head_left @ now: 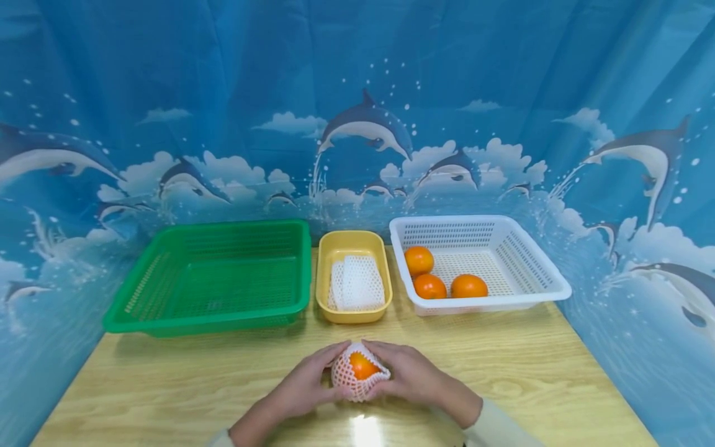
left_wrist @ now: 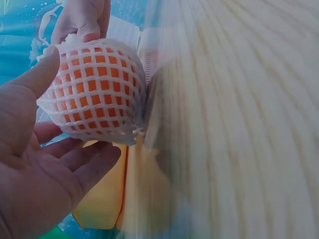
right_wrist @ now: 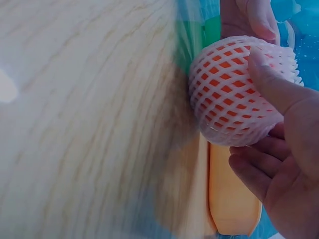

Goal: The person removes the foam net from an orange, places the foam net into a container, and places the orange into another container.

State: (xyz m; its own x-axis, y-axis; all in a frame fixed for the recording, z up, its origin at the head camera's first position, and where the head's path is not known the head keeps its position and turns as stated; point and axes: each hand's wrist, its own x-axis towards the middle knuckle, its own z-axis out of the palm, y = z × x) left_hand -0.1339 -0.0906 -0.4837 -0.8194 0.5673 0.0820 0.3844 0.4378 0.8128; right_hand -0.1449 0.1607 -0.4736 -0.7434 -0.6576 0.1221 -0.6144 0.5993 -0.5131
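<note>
An orange [head_left: 364,366] sits in a white foam net sleeve [left_wrist: 94,94] near the front of the table, its bare top showing through the sleeve's opening in the head view. From the left, my left hand [head_left: 306,382] holds the sleeved fruit, thumb on the near side and fingers round the far side. My right hand [head_left: 410,375] grips it from the right in the same way. In the right wrist view the right thumb presses the netting [right_wrist: 234,94], with the fingers under the other side.
Behind the hands stands a yellow tray [head_left: 354,318] with several flat foam sleeves [head_left: 362,282]. A green basket [head_left: 206,320] is at the left. The white basket [head_left: 530,298] at the right holds three oranges [head_left: 469,286]. A dolphin-print curtain [head_left: 357,62] hangs behind the table [head_left: 530,372].
</note>
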